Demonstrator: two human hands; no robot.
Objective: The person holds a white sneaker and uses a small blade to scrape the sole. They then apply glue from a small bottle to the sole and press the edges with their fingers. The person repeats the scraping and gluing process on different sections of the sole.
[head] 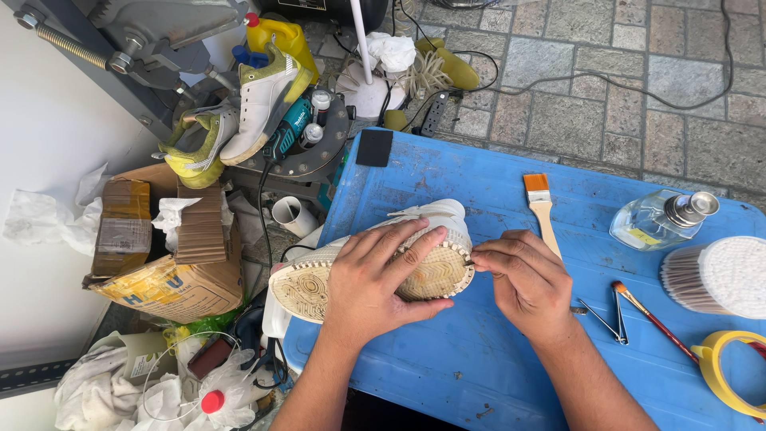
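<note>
Sole-up on a blue plastic table (495,351): a white sneaker (375,267), toe toward the right, heel overhanging the table's left edge. Left hand (379,279) spread flat across the tan, grimy outsole, pressing down rather than gripping. Right hand (523,279) curled at the toe, fingertips (479,257) pinched against the ridged rim of the sole; whether anything small sits between them, impossible to tell. Likely light, with a stiff rubber sole and a softer, yielding upper beneath; firmest hold probably across the midsole, as here, or around the heel. Nearby on the table: a flat brush (542,209) with an orange band, a glass bottle (662,219) of clear liquid, metal tweezers (610,315), a thin paintbrush (650,319), a tub of cotton swabs (718,275), a yellow tape roll (726,371). Off to the left, a second pair of shoes (239,120) on a cluttered stand above a cardboard box (171,263).
</note>
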